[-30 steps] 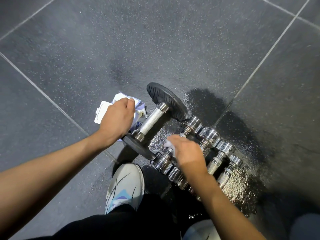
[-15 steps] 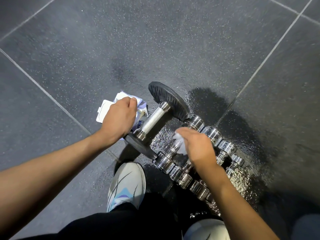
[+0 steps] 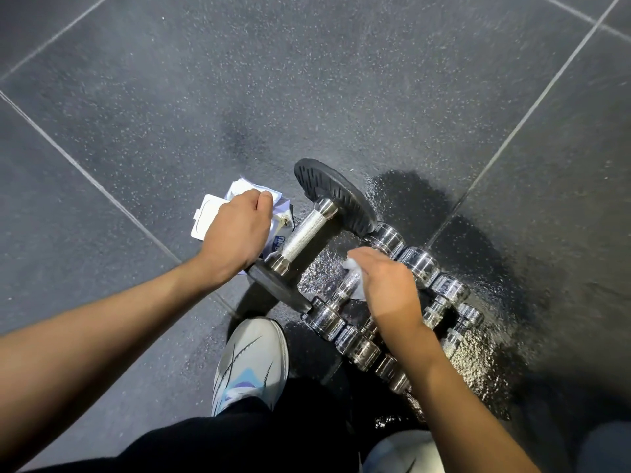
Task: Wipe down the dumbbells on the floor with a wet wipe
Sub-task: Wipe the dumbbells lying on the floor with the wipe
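Note:
A big dumbbell (image 3: 309, 232) with black plates and a knurled steel handle lies on the dark floor. Right of it, several small chrome dumbbells (image 3: 420, 264) lie side by side in a row. My right hand (image 3: 387, 285) presses a white wet wipe (image 3: 353, 268) onto the handle of the chrome dumbbell nearest the big one. My left hand (image 3: 235, 230) rests fingers-down on the white wipes pack (image 3: 210, 216), left of the big dumbbell, with its fingers curled on the pack's top.
The floor (image 3: 478, 363) around the chrome dumbbells is wet and shiny. My white shoe (image 3: 251, 360) stands just below the big dumbbell, a second shoe (image 3: 403, 452) at the bottom edge. Pale seams cross the speckled rubber floor tiles.
My right hand with the wipe has slid up along the chrome dumbbell's handle, away from me. My left hand has stayed on the pack.

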Tool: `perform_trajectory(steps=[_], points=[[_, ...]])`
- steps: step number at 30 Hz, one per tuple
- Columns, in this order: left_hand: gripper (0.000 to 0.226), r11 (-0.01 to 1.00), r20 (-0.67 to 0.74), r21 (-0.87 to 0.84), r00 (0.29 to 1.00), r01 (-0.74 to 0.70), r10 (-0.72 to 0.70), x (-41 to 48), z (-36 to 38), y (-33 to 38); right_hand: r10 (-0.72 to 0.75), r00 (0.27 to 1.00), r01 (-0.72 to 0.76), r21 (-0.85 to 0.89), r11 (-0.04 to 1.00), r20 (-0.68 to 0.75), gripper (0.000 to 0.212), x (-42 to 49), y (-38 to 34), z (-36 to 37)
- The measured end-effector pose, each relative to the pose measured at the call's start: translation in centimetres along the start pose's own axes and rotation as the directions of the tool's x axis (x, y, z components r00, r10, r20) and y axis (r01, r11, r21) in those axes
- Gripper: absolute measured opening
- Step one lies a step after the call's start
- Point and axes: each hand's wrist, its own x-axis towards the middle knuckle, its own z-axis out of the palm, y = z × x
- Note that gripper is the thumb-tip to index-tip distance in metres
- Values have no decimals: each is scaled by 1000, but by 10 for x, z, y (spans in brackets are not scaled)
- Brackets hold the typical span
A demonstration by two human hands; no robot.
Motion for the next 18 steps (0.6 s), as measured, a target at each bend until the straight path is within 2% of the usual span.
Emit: perform_trajectory(steps=[3, 6, 8, 13, 16, 18], points=[[40, 1000, 10, 3, 1000, 1, -1, 0, -1, 0, -36, 999, 37, -19, 999, 34, 36, -5, -4, 9], [40, 1000, 17, 6, 1000, 8, -8, 0, -1, 0, -71, 962, 83, -34, 996, 263, 36, -16, -10, 24], [41, 1000, 20, 5, 1000, 18, -19, 1, -1, -1, -87, 935, 97, -10, 995, 343, 40, -19, -12, 29], [39, 1000, 24, 8, 1000, -8, 7, 0, -1, 0, -12, 939, -82, 256, 963, 345, 32, -28, -19, 1], [40, 1000, 16, 0, 1000, 10, -10, 2, -1, -1, 117, 956, -244, 501, 831, 270, 31, -48, -26, -11], [40, 1000, 12, -1, 1000, 16, -16, 3, -1, -2, 164, 934, -290, 405, 867, 318, 27, -56, -28, -18]])
